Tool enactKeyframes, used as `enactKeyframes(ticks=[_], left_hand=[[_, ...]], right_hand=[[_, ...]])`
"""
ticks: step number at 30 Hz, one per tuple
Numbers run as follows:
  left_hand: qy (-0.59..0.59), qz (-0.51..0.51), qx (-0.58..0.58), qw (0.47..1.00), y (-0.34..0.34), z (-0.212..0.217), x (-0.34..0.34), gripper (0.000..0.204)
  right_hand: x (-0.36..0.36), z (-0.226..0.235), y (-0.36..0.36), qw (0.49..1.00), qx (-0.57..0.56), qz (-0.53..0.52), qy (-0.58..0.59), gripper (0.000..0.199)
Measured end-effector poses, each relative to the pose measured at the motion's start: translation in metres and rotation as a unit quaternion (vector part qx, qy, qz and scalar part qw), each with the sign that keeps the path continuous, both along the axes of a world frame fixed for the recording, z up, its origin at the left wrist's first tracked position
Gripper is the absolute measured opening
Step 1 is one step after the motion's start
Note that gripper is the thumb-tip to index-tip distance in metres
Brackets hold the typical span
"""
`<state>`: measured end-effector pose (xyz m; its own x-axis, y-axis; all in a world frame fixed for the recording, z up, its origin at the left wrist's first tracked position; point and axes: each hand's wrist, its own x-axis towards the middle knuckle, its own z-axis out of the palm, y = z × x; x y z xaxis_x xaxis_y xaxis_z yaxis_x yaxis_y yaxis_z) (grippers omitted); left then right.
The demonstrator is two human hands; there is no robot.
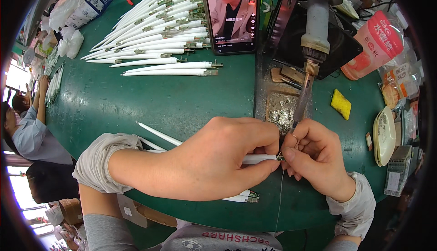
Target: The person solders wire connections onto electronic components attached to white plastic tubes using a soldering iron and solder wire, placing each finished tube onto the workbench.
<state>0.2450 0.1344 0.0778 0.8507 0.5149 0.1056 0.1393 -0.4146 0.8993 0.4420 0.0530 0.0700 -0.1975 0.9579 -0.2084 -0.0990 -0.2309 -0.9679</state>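
My left hand (214, 160) grips a white tapered plastic stick (260, 158), its small circuit-board end pointing right. Close against that end, my right hand (314, 155) pinches a thin solder wire (280, 196), which trails down over the table's front edge. Between and above my fingers comes the tip of a soldering iron (306, 92), fixed pointing downward. Whether the tip touches the board is hidden by my fingers. More white sticks (159, 133) lie under my left forearm, and board ends (251, 197) of others show below that hand.
Rows of white sticks with boards (159, 35) cover the back left. A phone (232, 19) stands behind them, playing video. Solder scraps (282, 112) lie beneath the iron. Rightward are a yellow sponge (341, 104), a pink pouch (375, 44) and a pale dish (385, 135). Another person (34, 128) sits at left.
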Motion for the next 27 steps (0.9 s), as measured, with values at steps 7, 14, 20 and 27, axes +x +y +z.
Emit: enactKeyframes(ticks=[7, 14, 20, 27], left_hand=[[0.016, 0.044, -0.066, 0.997, 0.000, 0.006, -0.001, 0.008], [0.040, 0.052, -0.181, 0.981, 0.008, 0.009, 0.001, 0.007], [0.030, 0.052, -0.219, 0.974, 0.010, 0.009, 0.003, 0.007], [0.014, 0.036, -0.111, 0.993, 0.007, 0.002, 0.003, 0.006]], right_hand=[[0.001, 0.000, 0.001, 0.992, -0.039, -0.074, 0.098, 0.016], [0.001, 0.006, -0.003, 0.996, 0.065, -0.061, -0.002, 0.013], [-0.004, 0.006, -0.003, 0.991, 0.093, -0.087, -0.038, 0.015], [-0.005, -0.003, 0.001, 0.965, 0.159, -0.089, -0.190, 0.018]])
